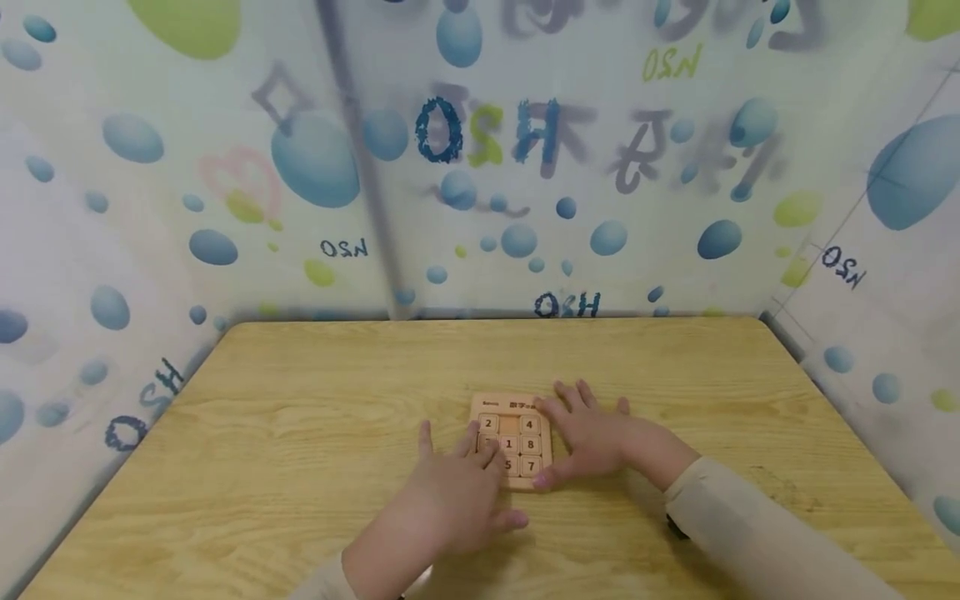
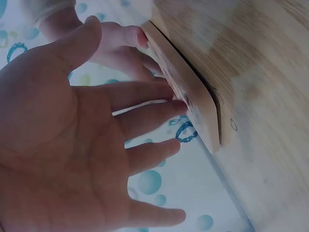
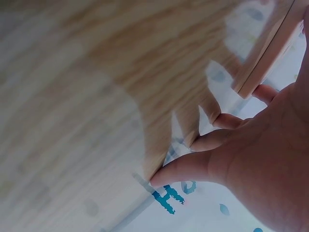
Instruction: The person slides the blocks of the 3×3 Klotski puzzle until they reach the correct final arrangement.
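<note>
A wooden number slide puzzle (image 1: 509,482) lies flat on the table, its tiles marked 2, 4, 1, 8, 5 and 7 showing. One slot (image 1: 509,423) in the top row has no tile. My left hand (image 1: 459,498) reaches over the lower left, fingers spread and fairly straight, with fingertips at the left-column tiles, partly covering them. In the left wrist view, two fingertips meet the face of the puzzle (image 2: 193,92). My right hand (image 1: 592,437) spans the right side, thumb on the lower right corner and index finger at the upper right, its other fingers spread over the table.
The light wood table (image 1: 337,375) stretches out on all sides of the puzzle. Behind and beside it stand fabric walls (image 1: 487,242) printed with blue and green drops and lettering. Light sleeves (image 1: 757,525) cover the forearms.
</note>
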`<state>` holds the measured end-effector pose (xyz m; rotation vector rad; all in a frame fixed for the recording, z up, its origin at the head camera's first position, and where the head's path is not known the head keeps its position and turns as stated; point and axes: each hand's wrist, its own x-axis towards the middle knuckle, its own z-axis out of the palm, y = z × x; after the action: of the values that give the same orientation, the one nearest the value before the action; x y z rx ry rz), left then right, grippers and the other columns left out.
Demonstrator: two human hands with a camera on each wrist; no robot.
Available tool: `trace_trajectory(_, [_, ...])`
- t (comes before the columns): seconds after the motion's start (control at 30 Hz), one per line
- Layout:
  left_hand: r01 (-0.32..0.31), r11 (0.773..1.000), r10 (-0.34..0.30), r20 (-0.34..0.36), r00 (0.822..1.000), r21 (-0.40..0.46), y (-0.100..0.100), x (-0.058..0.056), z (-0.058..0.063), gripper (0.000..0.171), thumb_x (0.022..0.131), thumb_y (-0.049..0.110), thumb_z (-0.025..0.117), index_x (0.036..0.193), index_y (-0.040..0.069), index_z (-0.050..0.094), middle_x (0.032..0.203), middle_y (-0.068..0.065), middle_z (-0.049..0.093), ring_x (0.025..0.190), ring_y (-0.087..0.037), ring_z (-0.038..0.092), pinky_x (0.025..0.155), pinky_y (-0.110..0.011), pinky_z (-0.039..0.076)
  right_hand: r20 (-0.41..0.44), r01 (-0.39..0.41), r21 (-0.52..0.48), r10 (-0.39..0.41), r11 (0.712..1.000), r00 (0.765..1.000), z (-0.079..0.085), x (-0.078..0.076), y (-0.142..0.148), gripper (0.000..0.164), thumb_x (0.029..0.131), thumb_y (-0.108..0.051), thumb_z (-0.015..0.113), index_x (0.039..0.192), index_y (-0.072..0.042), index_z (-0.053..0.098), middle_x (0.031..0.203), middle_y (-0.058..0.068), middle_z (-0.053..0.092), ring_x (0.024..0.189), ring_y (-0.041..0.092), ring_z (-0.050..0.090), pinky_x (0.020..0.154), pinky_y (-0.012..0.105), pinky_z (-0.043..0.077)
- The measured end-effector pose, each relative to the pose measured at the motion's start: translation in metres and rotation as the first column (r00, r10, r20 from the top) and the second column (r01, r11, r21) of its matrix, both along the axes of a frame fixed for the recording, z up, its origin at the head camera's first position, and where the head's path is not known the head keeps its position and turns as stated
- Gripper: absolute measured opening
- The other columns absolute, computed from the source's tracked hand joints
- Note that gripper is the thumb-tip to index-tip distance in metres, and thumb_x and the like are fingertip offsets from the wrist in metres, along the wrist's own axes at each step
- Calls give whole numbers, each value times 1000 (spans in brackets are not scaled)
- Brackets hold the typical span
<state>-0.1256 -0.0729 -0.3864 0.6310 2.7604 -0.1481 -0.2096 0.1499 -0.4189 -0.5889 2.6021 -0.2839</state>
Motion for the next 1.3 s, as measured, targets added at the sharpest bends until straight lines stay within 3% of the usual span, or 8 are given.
trace_trajectory(0.23, [-56, 998, 55, -45, 997, -17, -3, -12, -5, 92, 98, 81, 44, 161, 14, 48, 173, -4, 38, 165, -33, 27, 121, -84, 17, 3, 4, 7, -4, 1000, 1000, -2, 0, -1, 124, 76, -87, 71, 171, -24, 23, 180, 21, 5, 164, 56, 2, 108, 96, 8])
trace_trajectory(0.47, [-22, 993, 15, 61, 998, 112, 8, -27, -12, 93, 99, 84, 30, 162, 17, 47, 172, -1, 40, 167, -28, 21, 121, -85, 15, 7, -10, 11, 10, 1000, 1000, -6, 1, 1, 123, 78, -88, 68, 172, -24, 20, 180, 20, 2, 164, 56, 1, 107, 97, 7])
trace_trajectory(0.57, [-5, 992, -5, 71, 997, 128, 6, -23, -13, 92, 100, 82, 34, 165, 19, 42, 174, 1, 35, 168, -29, 18, 120, -87, 14, 5, -15, 11, 15, 1000, 1000, -6, 1, 1, 123, 78, -88, 67, 172, -24, 20, 180, 20, 2, 164, 56, 1, 107, 97, 7])
trace_trajectory(0.8, [-54, 998, 53, 17, 998, 44, -8, -2, -12, 96, 97, 83, 42, 163, 13, 45, 173, -6, 38, 167, -31, 22, 118, -89, 12, -16, -25, 10, 25, 1000, 1000, -4, -3, -5, 125, 75, -90, 68, 171, -26, 21, 180, 20, 4, 164, 55, 2, 109, 96, 8])
trace_trajectory(1.03, [-61, 998, 61, -19, 998, 22, -7, -16, -19, 93, 100, 80, 40, 163, 12, 44, 174, -4, 35, 166, -28, 24, 121, -85, 15, 2, -19, 11, 19, 1000, 1000, -7, -1, -4, 126, 75, -90, 68, 171, -22, 21, 180, 21, 5, 164, 56, 3, 108, 97, 10])
trace_trajectory(1.3, [61, 996, -62, 14, 998, 65, -1, -6, -16, 89, 98, 83, 40, 166, 26, 39, 176, 9, 28, 168, -28, 18, 119, -87, 13, -20, -16, 12, 17, 1000, 1000, -6, -3, -2, 126, 76, -91, 66, 172, -23, 21, 180, 20, 5, 164, 56, 1, 106, 98, 8])
